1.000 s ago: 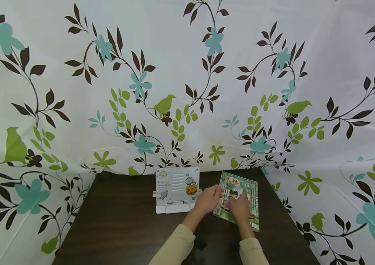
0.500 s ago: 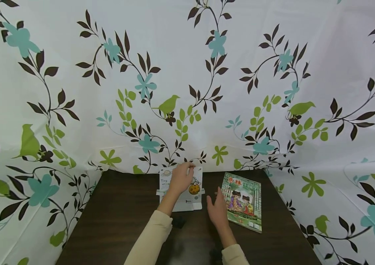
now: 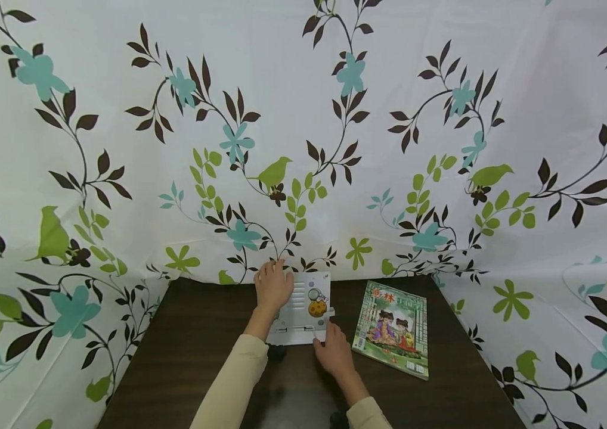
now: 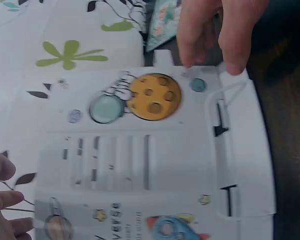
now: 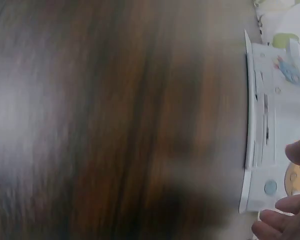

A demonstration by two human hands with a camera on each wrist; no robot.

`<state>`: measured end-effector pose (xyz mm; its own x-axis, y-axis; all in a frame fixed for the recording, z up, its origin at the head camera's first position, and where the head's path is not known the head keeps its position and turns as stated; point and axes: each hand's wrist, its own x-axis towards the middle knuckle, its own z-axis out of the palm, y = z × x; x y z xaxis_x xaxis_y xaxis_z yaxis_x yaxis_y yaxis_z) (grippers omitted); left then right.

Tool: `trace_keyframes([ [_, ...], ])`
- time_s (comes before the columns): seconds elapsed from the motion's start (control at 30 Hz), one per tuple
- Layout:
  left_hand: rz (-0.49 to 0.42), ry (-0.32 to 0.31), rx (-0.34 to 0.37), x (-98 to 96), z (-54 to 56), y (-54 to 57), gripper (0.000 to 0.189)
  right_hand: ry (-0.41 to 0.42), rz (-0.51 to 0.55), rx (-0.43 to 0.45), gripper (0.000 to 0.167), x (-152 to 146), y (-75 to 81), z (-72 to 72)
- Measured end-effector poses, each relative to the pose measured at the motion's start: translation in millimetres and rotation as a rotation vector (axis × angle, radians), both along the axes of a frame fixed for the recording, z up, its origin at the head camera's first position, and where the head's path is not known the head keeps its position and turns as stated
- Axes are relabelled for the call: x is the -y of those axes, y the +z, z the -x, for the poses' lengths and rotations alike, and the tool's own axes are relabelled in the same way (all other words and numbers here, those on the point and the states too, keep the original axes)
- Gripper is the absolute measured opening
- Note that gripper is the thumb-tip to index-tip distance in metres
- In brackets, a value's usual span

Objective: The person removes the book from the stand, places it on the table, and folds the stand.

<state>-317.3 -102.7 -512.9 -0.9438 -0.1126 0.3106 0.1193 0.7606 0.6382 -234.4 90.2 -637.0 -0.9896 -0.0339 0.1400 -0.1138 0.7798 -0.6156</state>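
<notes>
A white book stand (image 3: 303, 305) with an astronaut, an orange moon and a rocket printed on it sits near the table's back edge. My left hand (image 3: 273, 286) is over its upper left part, fingers reaching up to the top edge; in the left wrist view those fingers (image 4: 9, 200) show just beyond that edge. My right hand (image 3: 334, 353) is at the lower right corner, thumb and fingers spread apart there. The right wrist view shows fingers (image 5: 280, 220) close by the stand's side. A thin wire page holder (image 4: 212, 155) lies along the bottom ledge.
A green illustrated magazine (image 3: 393, 329) lies to the right of the stand on the dark wooden table (image 3: 201, 333). A white curtain (image 3: 303, 119) printed with leaves, flowers and birds hangs behind and at both sides.
Both hands have moved left from the magazine, which stays lying on the table. The left hand has gone to the stand's top left, the right hand to its lower right corner.
</notes>
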Motion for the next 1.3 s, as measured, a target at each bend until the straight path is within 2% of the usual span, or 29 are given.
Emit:
trace_keyframes([
  [0.1,-0.024,0.022,0.060,1.1,1.9,-13.1,0.049,0.031,-0.049,0.011,0.066,5.7,-5.5,-1.5],
  [0.2,-0.018,0.035,0.099,2.9,2.4,-20.9,0.047,0.032,-0.076,0.031,0.070,10.1,-11.4,-3.4],
  [0.4,-0.025,0.039,0.092,6.4,2.4,-19.8,0.043,0.014,-0.041,0.068,0.071,12.0,-13.4,-7.0],
  [0.63,0.017,0.047,0.163,9.1,1.5,-20.5,0.042,0.020,-0.093,0.134,0.068,11.5,-13.9,-14.7],
  [0.73,0.032,0.054,0.150,12.0,2.2,-22.0,0.041,0.035,-0.122,0.147,0.066,12.1,-15.0,-15.3],
  [0.83,0.025,0.051,0.095,15.1,3.6,-24.2,0.039,0.049,-0.177,0.156,0.066,12.8,-15.2,-16.1],
  [0.97,0.032,0.045,0.060,17.9,5.2,-26.6,0.038,0.065,-0.224,0.225,0.070,14.0,-12.3,-20.6],
  [1.13,0.068,0.053,0.088,19.7,5.7,-25.7,0.039,0.082,-0.231,0.323,0.076,15.2,-3.3,-27.7],
  [1.3,0.130,0.052,0.093,23.0,8.6,-24.9,0.040,0.065,-0.267,0.325,0.076,15.6,1.0,-30.2],
])
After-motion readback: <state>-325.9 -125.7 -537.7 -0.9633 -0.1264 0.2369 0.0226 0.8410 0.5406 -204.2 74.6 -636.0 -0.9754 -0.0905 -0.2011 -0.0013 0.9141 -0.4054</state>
